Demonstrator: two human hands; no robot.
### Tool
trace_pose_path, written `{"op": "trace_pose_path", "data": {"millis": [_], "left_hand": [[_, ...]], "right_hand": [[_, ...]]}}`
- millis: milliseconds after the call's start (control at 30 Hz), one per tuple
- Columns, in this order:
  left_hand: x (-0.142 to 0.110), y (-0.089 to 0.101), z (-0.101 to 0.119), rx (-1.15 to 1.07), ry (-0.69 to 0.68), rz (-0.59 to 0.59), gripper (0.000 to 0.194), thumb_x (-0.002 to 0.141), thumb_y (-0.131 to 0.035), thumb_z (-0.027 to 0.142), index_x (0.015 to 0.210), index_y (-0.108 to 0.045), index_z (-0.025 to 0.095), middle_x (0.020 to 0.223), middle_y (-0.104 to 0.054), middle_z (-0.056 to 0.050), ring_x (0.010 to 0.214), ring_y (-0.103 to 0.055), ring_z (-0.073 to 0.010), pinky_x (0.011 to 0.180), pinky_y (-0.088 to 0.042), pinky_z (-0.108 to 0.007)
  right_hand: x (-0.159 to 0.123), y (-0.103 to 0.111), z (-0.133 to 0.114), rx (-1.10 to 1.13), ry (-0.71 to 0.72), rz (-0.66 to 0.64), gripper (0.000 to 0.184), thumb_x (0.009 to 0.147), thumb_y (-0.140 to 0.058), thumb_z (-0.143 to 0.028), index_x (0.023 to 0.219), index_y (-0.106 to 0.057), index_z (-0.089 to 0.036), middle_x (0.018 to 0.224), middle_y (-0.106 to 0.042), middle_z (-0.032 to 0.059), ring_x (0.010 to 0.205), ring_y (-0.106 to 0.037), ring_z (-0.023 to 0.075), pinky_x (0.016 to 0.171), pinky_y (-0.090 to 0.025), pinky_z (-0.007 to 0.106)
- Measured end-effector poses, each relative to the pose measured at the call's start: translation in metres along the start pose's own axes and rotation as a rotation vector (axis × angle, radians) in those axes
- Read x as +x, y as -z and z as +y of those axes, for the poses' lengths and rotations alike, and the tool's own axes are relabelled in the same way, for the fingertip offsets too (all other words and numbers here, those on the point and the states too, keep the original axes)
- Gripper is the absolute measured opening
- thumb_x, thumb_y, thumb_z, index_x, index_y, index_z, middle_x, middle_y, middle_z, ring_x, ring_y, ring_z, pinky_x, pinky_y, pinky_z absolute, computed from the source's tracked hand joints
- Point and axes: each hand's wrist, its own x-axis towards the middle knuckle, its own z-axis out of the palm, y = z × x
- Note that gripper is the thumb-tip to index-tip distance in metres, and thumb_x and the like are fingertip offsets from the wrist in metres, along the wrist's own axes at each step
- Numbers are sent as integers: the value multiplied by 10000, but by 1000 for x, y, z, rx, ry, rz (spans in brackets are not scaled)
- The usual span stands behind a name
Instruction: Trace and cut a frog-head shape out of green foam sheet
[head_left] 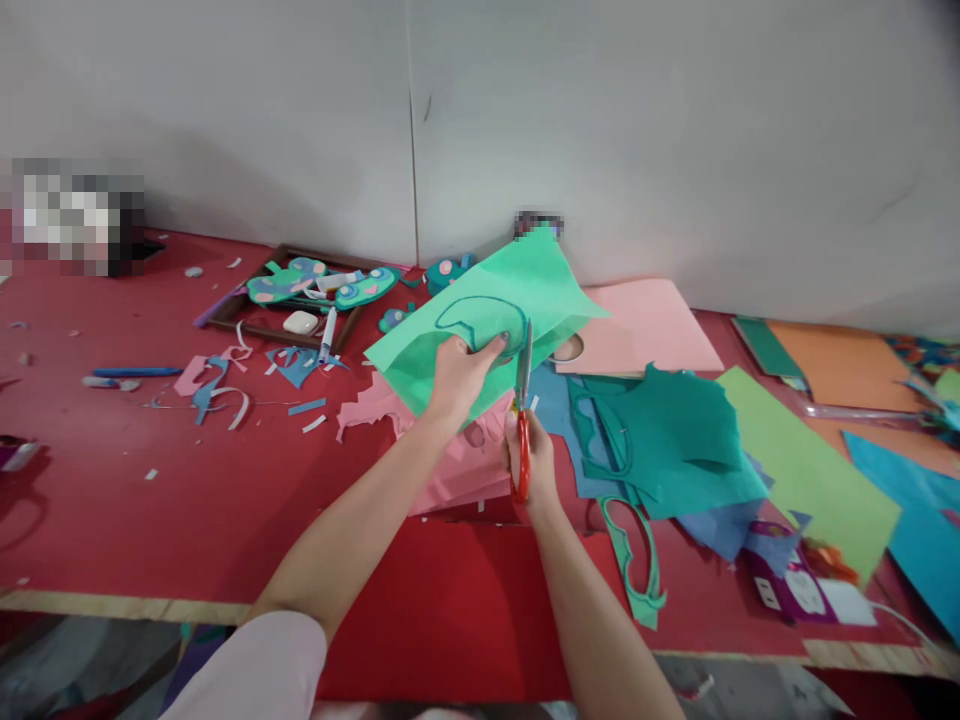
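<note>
My left hand [459, 377] grips a light green paper sheet [525, 290] by its lower edge and holds it tilted above the red table [150, 500]. A dark outline is drawn on the sheet near my fingers. My right hand [532, 462] holds red-handled scissors [523, 420] upright, with the blades reaching up into the sheet's lower edge beside the outline. Pink paper with cut edges [450, 470] lies under both hands.
Teal sheets [675, 440], a lime sheet [817, 480], pink [645, 330], orange [847, 365] and blue [915, 520] sheets cover the right side. At the back left, a brown frame [225, 318] holds paper cut-outs, a marker [328, 335] and an eraser [300, 322]. Scraps litter the left.
</note>
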Motion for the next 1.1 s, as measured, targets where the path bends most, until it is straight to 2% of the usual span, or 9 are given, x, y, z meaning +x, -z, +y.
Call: {"op": "trace_pose_path", "data": {"millis": [100, 267, 533, 733, 933, 1100], "left_hand": [[-2, -1, 4, 16, 11, 15, 159, 670, -699, 279, 608, -629, 150, 617, -585, 20, 536, -516, -74, 593, -488, -239], [-3, 2, 8, 109, 25, 38, 287, 663, -707, 314, 497, -526, 167, 455, -414, 57, 457, -390, -61, 468, -345, -211], [0, 6, 4, 180, 12, 35, 425, 653, -700, 396, 477, -379, 180, 482, -294, 63, 441, -240, -45, 424, -211, -229], [1, 7, 2, 187, 3, 29, 441, 656, -690, 416, 478, -360, 185, 482, -280, 62, 446, -241, -50, 432, -221, -233], [5, 9, 1, 189, 3, 24, 321, 657, -691, 390, 531, -495, 170, 525, -417, 44, 468, -333, -61, 459, -289, -232], [8, 13, 2, 150, 50, 34, 297, 620, -730, 374, 537, -532, 169, 509, -444, 48, 461, -365, -64, 465, -304, -237]], "right_hand": [[0, 0, 1, -3, 1, 6, 230, 812, -510, -393, 719, -397, -216, 502, -386, -81, 441, -331, 71, 443, -282, 203], [1, 1, 2, -21, 5, 7, 236, 819, -501, -401, 718, -390, -218, 496, -379, -83, 435, -327, 72, 441, -279, 205], [2, 3, 0, -40, 3, 6, 254, 823, -502, -411, 701, -387, -220, 477, -366, -81, 446, -335, 82, 450, -274, 212], [1, 3, -3, -45, -1, 12, 282, 814, -517, -439, 689, -397, -216, 478, -375, -74, 461, -329, 85, 449, -268, 214], [2, 3, -7, -43, -4, 7, 291, 790, -536, -468, 707, -435, -208, 479, -377, -71, 475, -342, 91, 464, -302, 217], [2, 3, -10, -66, -5, 21, 314, 778, -536, -503, 732, -484, -196, 485, -384, -68, 479, -356, 92, 474, -316, 218]]}}
